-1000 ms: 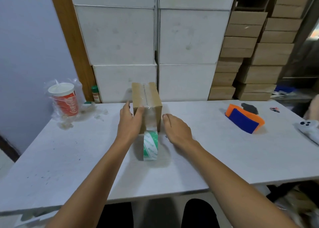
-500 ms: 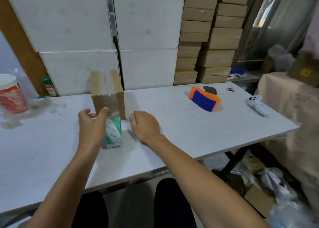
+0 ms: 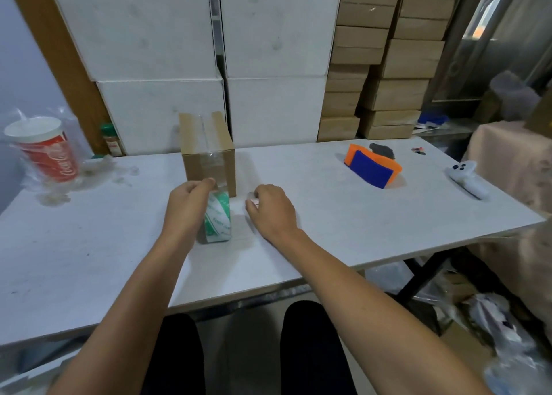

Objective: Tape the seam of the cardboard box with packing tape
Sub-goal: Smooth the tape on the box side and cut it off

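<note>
Head view: the cardboard box (image 3: 207, 152) stands on the white bench (image 3: 328, 215), left of centre toward the far edge; clear packing tape already runs glossy along its top seam and down the near face. The tape roll (image 3: 218, 220), green-and-white printed, stands on edge just near the box; a clear strip seems to join the two. The left hand (image 3: 188, 208) curls beside the roll, its fingers (image 3: 206, 183) pinching at the strip by the box's near face; the right hand (image 3: 270, 212) rests on the bench just right of the roll, fingers bent, gripping nothing I can see. The box looks light, stiff and matte, apt to slide; steady it by its side walls. The tape is thin, slick and clingy; hold the roll by its rim.
</note>
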`<state>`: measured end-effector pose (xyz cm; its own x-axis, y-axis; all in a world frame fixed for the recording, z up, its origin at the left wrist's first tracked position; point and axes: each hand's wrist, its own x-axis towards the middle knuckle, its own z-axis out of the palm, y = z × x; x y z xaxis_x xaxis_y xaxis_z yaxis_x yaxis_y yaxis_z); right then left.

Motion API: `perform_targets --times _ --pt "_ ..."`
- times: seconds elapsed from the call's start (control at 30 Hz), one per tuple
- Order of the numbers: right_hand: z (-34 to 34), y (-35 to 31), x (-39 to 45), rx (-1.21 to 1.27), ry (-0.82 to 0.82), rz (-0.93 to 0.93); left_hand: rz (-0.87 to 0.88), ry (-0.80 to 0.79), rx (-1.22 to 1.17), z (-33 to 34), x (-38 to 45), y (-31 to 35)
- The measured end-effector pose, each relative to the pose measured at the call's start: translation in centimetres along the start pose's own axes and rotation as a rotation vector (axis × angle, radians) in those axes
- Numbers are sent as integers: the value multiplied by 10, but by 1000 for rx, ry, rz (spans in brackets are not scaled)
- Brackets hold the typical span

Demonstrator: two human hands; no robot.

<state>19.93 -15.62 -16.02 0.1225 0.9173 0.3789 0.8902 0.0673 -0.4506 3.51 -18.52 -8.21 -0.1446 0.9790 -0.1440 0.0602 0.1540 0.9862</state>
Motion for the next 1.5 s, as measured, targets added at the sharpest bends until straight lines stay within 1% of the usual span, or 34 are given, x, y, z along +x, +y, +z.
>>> perform_targets --times 0.17,0.4,0.53,0.67,0.77,0.87,0.97,1.13,1.33,1.5 --pt "-1 -1 1 -78 21 13 -22 -14 -15 1 0 3" --pt "-5 -4 2 -12 -56 -7 39 -12 -45 4 7 4" --pt "-9 -7 0 98 -61 19 54 21 -59 6 13 2" --pt "-14 -16 3 301 -18 100 78 47 -84 5 20 -3" --pt "-23 -27 9 462 26 124 91 59 -100 7 24 -3" --pt "-38 -41 16 560 60 99 112 69 -124 8 28 -2" --pt "-52 -56 22 604 56 58 137 83 -131 8 32 -3" --pt "-62 -76 25 613 -25 -15 144 105 -147 7 37 -8" --pt "-55 -81 29 487 -83 -172 151 102 -150 5 38 -7" --pt "-54 -78 32 410 -83 -230 162 143 -150 6 39 -8"
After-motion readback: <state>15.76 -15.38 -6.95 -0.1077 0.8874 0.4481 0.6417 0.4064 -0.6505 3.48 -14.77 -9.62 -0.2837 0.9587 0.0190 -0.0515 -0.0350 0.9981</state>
